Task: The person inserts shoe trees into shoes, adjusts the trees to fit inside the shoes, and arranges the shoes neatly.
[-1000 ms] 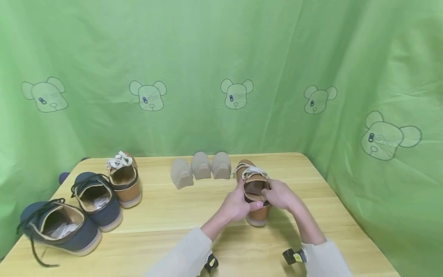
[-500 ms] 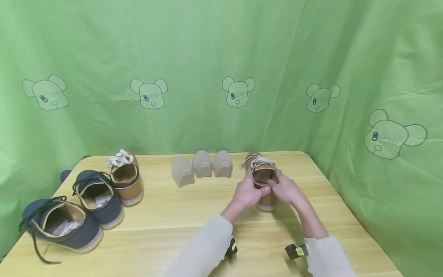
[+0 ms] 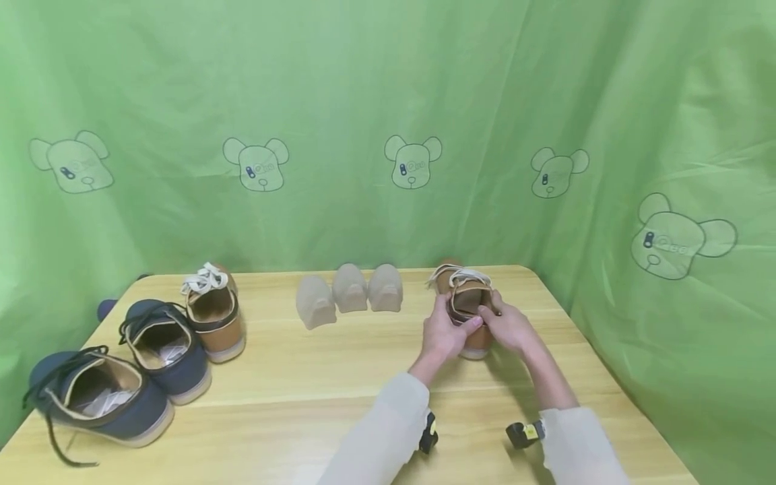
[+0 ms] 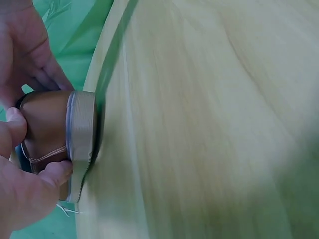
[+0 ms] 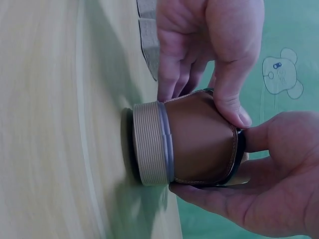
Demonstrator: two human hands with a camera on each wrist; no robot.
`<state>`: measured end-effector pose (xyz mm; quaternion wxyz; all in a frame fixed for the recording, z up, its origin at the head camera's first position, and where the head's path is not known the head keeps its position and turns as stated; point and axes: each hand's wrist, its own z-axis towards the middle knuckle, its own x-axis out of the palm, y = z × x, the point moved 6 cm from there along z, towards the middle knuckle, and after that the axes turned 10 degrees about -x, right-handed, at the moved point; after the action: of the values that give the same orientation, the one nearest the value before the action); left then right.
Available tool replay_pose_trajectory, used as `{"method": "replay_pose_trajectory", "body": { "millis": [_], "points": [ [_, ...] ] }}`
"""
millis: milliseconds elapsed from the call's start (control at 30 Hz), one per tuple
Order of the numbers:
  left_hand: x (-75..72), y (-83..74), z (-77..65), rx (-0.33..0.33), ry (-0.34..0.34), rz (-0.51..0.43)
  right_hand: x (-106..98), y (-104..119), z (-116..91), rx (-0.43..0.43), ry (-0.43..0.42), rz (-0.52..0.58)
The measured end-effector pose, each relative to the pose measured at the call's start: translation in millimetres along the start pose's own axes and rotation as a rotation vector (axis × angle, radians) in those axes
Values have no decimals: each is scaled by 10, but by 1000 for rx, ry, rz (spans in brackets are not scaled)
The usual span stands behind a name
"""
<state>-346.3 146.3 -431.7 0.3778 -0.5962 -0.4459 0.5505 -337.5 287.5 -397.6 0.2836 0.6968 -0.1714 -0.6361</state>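
A brown lace-up shoe (image 3: 477, 342) with white laces is at the back right of the wooden table, toe toward the green curtain. My left hand (image 3: 444, 335) grips its left side, thumb at the heel collar. My right hand (image 3: 512, 329) holds the right side, its thumb also at the collar, close to the left thumb. Both wrist views show the brown heel (image 4: 47, 117) and ribbed pale sole (image 5: 151, 144) between the hands. A dark shadow lies beneath the sole; I cannot tell whether the heel touches the table.
Three beige shoe-toe inserts (image 3: 349, 288) stand in a row at the back middle. Along the left are another brown shoe (image 3: 224, 337) and two navy shoes (image 3: 188, 374) with black laces. A green curtain (image 3: 339, 87) encloses the table (image 3: 291, 404).
Both hands have moved the brown shoe rightward and farther back on the table. Their hold stays much the same. The other shoes and inserts have not been moved.
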Motion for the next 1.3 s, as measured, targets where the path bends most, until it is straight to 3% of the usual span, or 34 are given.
{"method": "replay_pose_trajectory", "body": {
  "millis": [167, 533, 833, 1300],
  "points": [
    [101, 10, 40, -28, 18, -42, -75, -107, -11, 11, -30, 13],
    [231, -68, 63, -78, 124, -111, -185, -264, 6, 27, -63, 117],
    [335, -41, 53, -88, 106, -167, -217, -322, -43, 35, -95, 174],
    [445, -64, 3, -83, 54, -137, -280, -445, -73, 64, -95, 146]
  ]
}}
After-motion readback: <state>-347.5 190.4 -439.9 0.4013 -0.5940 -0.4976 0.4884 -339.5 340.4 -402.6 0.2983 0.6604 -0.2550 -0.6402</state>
